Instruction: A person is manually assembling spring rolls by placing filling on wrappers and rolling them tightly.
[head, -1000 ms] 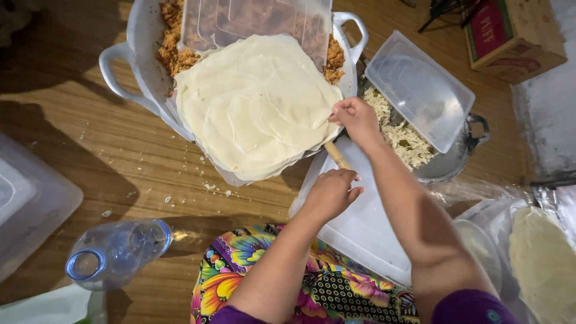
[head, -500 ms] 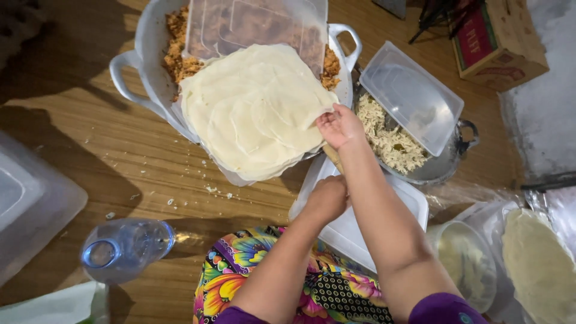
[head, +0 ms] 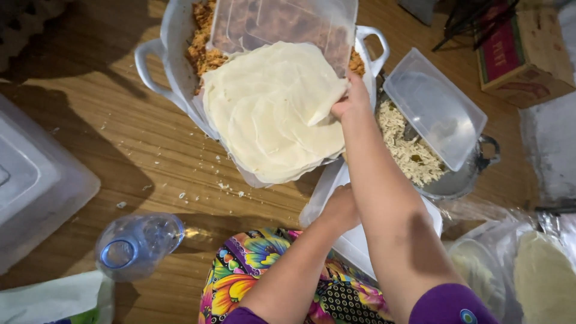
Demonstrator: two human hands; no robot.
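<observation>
The right hand (head: 351, 99) pinches the edge of the top wrapper (head: 273, 108) between thumb and fingers, lifting a flap at the 3 o'clock side of the pale round stack (head: 282, 150). That stack lies on a clear sheet, propped over the front rim of a white two-handled pot (head: 162, 66) at 12 o'clock, which holds an orange-brown crumbly filling (head: 201, 51) under a clear lid (head: 282, 24). The left hand (head: 342, 207) rests on a white board (head: 354, 240) at 5 o'clock from the stack, fingers curled down — whether it grips anything I cannot tell, since the right forearm crosses over it. At 3 o'clock a metal pot (head: 462, 180) holds pale shredded filling (head: 408, 147), half covered by a tilted clear plastic lid (head: 435, 114). A clear bottle (head: 138, 246) lies on its side on the wooden floor (head: 102, 144) at 8 o'clock, with crumbs (head: 225, 186) scattered between it and the stack. A flowered cloth (head: 252, 270) covers the lap at 6 o'clock — and at 4 o'clock more pale rounds (head: 546, 276) sit in clear plastic. A cardboard box (head: 522, 54) stands at 2 o'clock.
</observation>
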